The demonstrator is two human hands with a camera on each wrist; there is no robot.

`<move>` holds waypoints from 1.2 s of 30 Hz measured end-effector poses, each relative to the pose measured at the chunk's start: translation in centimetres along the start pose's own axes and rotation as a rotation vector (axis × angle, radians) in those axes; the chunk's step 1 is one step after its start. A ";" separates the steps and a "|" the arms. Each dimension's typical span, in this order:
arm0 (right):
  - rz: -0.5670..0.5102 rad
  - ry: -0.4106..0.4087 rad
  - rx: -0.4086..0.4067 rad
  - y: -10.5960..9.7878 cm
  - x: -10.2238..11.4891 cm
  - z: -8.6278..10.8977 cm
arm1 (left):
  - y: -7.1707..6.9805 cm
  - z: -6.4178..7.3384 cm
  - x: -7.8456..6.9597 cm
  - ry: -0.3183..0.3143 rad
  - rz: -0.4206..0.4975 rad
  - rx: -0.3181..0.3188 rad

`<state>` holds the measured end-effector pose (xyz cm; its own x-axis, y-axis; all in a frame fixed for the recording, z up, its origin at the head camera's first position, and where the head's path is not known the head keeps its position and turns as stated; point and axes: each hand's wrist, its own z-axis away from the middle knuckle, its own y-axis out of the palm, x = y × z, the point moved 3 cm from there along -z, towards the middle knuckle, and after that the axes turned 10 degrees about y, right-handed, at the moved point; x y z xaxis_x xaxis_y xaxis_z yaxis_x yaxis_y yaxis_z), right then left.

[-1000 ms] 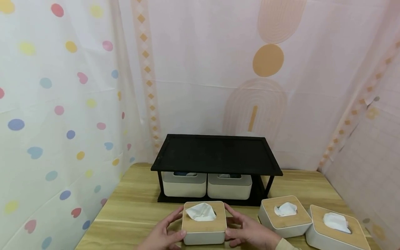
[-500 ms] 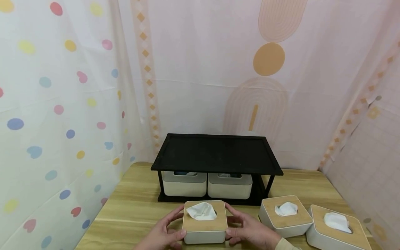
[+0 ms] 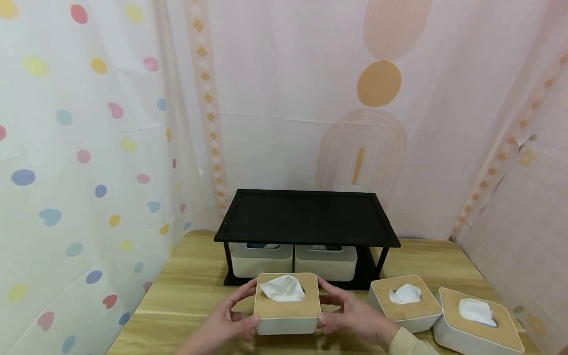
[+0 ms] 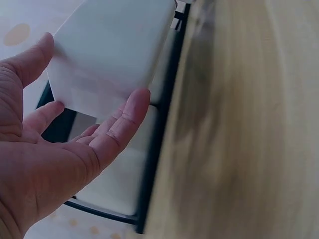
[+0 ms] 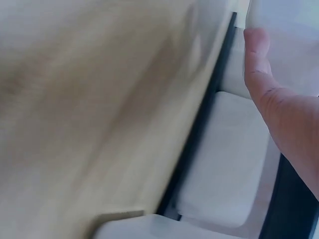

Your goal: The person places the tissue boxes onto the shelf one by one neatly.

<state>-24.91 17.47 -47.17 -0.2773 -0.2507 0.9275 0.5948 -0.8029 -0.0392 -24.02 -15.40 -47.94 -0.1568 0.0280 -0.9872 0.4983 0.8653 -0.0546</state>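
Note:
A tissue box (image 3: 287, 309) with a light wooden lid, a pale body and a white tissue poking from its slot hangs over the table in front of the black rack. My left hand (image 3: 227, 319) holds its left side, thumb at the near corner and fingers stretched toward the far one. On the opposite side my right hand (image 3: 352, 313) grips it the same way. From the left wrist, the fingertips press against the box's pale wall (image 4: 109, 55). The right wrist view shows one finger on the box (image 5: 294, 55), most of the hand being cut off.
The low black rack (image 3: 306, 217) holds two pale tissue boxes, the left one (image 3: 262, 266) and the right one (image 3: 326, 266), side by side on its lower level. Two wood-lidded tissue boxes, one nearer (image 3: 406, 308) and one farther right (image 3: 479, 325), stand on the table. Patterned curtains surround it.
Both hands have lifted the tissue box off the table and moved it slightly toward the rack. The other boxes stay put.

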 end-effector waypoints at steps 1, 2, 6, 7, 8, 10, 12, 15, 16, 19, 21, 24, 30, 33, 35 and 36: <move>0.009 -0.001 -0.006 0.0 0.3 0.1 | -0.1 -0.1 -0.3 -0.001 -0.006 -0.003; 0.023 -0.005 -0.013 -0.1 0.7 0.2 | -0.1 -0.1 -0.6 0.000 -0.010 -0.005; 0.082 -0.026 -0.059 -0.1 2.1 0.6 | -0.5 -0.4 -2.3 0.004 -0.028 -0.015; 0.091 -0.035 -0.069 0.0 2.5 0.7 | -0.6 -0.4 -2.8 0.013 -0.035 -0.016; 0.095 -0.045 -0.075 0.2 3.0 0.8 | -0.7 -0.4 -3.4 0.023 -0.045 -0.015; 0.097 -0.064 -0.084 0.5 4.0 1.1 | -0.9 -0.3 -4.6 0.050 -0.071 -0.016; 0.100 -0.080 -0.087 0.8 5.1 1.5 | -1.3 -0.2 -5.8 0.079 -0.099 -0.019; 0.109 -0.121 -0.082 1.4 7.0 2.1 | -2.0 0.0 -7.7 0.130 -0.164 -0.040; 0.124 -0.141 -0.082 1.5 7.7 2.4 | -2.2 0.0 -8.3 0.140 -0.183 -0.045; 0.164 -0.201 -0.086 2.0 9.8 2.8 | -3.0 0.0 -10.3 0.195 -0.224 -0.043; 0.191 -0.231 -0.095 2.1 11.0 2.8 | -3.5 -0.3 -11.2 0.230 -0.233 -0.035; 0.212 -0.234 -0.116 1.6 12.4 2.2 | -4.3 -1.3 -12.1 0.254 -0.229 -0.022; 0.241 -0.188 -0.122 0.2 14.7 0.7 | -6.1 -4.2 -12.1 0.204 -0.203 -0.018; 0.217 -0.149 -0.103 -0.3 15.5 0.0 | -6.8 -5.3 -12.0 0.165 -0.177 -0.017; 0.191 -0.119 -0.091 -0.4 15.8 -0.6 | -7.2 -5.7 -11.9 0.135 -0.165 -0.012; 0.174 -0.103 -0.088 -0.4 15.9 -0.8 | -7.4 -5.9 -11.9 0.122 -0.160 -0.009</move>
<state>-30.20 13.37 -32.67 -0.0946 -0.3366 0.9369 0.5578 -0.7974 -0.2302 -30.81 -19.17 -34.90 -0.3357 -0.0508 -0.9406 0.4510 0.8680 -0.2079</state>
